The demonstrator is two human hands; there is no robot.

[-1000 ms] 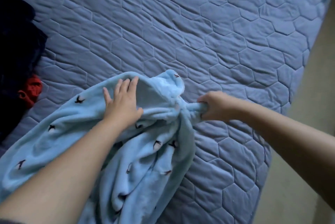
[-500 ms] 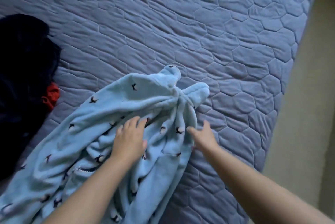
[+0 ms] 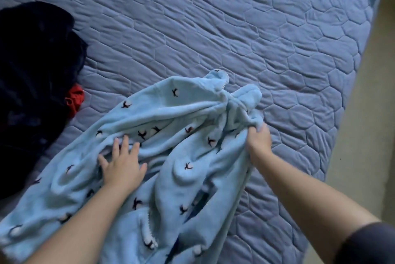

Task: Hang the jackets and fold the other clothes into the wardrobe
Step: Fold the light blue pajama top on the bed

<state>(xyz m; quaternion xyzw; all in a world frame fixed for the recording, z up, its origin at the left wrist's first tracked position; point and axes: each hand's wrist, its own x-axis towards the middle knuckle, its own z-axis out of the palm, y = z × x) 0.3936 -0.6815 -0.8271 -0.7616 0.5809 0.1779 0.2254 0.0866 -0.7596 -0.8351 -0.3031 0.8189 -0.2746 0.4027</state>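
1. Left hand (image 3: pixel 123 167) lies flat on the light-blue fleece garment (image 3: pixel 188 188) in the lower centre of the frame, fingers straight and spread, palm pressing the cloth down.
2. Right hand (image 3: pixel 259 139), right of centre, has its fingers curled round a bunched fold at the garment's right edge and grips it.
3. The garment, printed with small dark bird-like marks, is rumpled across the lower left and centre of the frame on a quilted blue-grey bedspread (image 3: pixel 213 28); its upper end is gathered into a knot-like bunch just above the right hand.
4. A dark clothes pile (image 3: pixel 32 71) sits at the left edge, with a red item (image 3: pixel 74 98) at its right side, apart from the garment.
5. A beige floor (image 3: pixel 363 135) runs down the right edge, and a dark sleeve (image 3: pixel 372 244) covers the right upper arm at lower right.
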